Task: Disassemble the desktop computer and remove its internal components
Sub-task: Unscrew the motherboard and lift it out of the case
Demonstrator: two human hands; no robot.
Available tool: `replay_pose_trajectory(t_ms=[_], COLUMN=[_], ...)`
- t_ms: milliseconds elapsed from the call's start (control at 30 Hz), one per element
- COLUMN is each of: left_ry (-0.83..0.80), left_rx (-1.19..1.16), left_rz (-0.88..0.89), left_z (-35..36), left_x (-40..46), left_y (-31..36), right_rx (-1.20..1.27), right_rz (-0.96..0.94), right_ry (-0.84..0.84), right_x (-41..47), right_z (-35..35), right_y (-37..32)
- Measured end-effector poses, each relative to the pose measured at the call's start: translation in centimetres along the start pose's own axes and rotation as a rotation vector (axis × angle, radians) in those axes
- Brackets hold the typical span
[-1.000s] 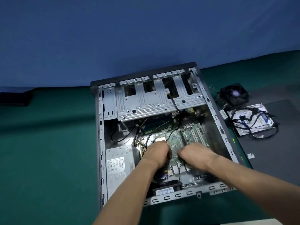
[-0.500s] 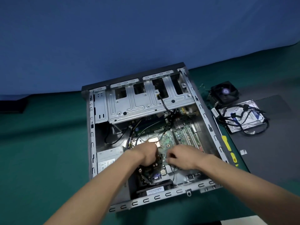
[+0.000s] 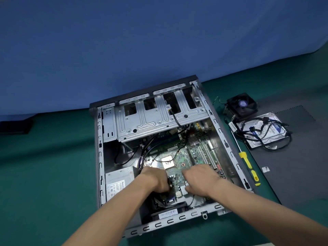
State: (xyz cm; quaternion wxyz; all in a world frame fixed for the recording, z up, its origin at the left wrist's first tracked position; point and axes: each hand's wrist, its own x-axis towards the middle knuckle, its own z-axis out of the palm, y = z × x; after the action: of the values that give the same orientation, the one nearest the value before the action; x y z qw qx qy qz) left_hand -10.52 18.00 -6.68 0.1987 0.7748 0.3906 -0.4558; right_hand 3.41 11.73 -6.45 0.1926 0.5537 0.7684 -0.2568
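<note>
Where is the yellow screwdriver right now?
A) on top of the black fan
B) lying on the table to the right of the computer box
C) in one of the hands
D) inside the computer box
B: the yellow screwdriver lies flat on the table just right of the computer box, in neither hand.

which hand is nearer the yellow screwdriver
Right. The right hand is inside the case toward the yellow screwdriver lying outside it; the left hand is farther away.
</note>
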Motion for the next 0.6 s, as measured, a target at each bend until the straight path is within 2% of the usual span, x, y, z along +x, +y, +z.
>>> replay_pose_trajectory(t_ms=[267, 600], left_ry=[-0.156, -0.013], left_rx=[0.035, -0.061], left_rz=[-0.094, -0.096], left_z=[-0.3, -0.3], left_x=[1.4, -0.3], left_y=[1.2, 0.6], right_rx=[0.107, 0.142], right_rz=[0.023, -0.002], right_ry=[-0.142, -0.179], right_x=[1.0, 1.0], right_z=[0.6, 0.0], right_y=[0.3, -0.2])
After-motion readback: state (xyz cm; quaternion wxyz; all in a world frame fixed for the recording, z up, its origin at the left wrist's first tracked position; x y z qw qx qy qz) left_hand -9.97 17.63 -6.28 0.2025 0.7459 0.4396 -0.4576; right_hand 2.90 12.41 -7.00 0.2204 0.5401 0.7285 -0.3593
